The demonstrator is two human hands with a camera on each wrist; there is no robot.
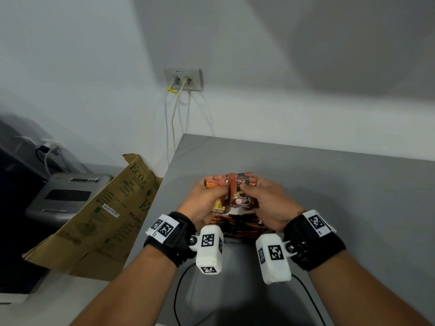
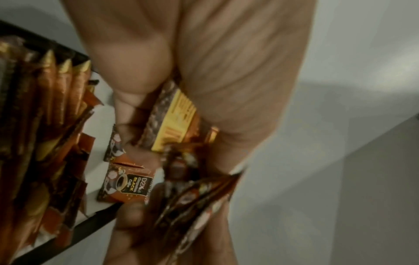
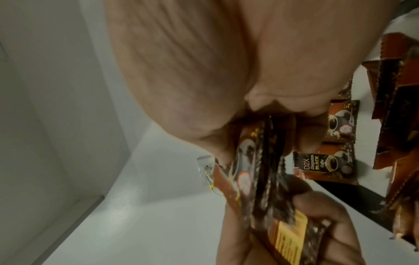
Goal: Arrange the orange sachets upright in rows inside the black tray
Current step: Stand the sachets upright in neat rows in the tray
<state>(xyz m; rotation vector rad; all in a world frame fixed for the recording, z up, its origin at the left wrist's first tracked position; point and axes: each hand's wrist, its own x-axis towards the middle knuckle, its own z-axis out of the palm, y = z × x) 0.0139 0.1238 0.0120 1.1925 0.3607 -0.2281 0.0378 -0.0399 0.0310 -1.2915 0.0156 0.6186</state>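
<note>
Both hands hold one bunch of orange sachets (image 1: 235, 191) above the black tray. My left hand (image 1: 211, 187) grips the left part of the bunch, with yellow-labelled backs (image 2: 174, 114) showing. My right hand (image 1: 249, 187) pinches the right part (image 3: 260, 161). Below the hands, upright sachets in rows (image 1: 237, 224) fill the near part of the tray; the wrist cameras hide its front. In the left wrist view the tray's black rim (image 2: 95, 220) shows, with rows (image 2: 45, 107) at left. A few loose sachets (image 2: 127, 186) lie flat on its white floor (image 3: 324, 166).
The grey table (image 1: 329, 184) meets the white wall. A brown cardboard box (image 1: 106, 220) leans at its left edge, beside a grey device (image 1: 68, 196). A wall socket (image 1: 183, 80) has cables hanging down. A black cable (image 1: 179, 290) runs under my wrists.
</note>
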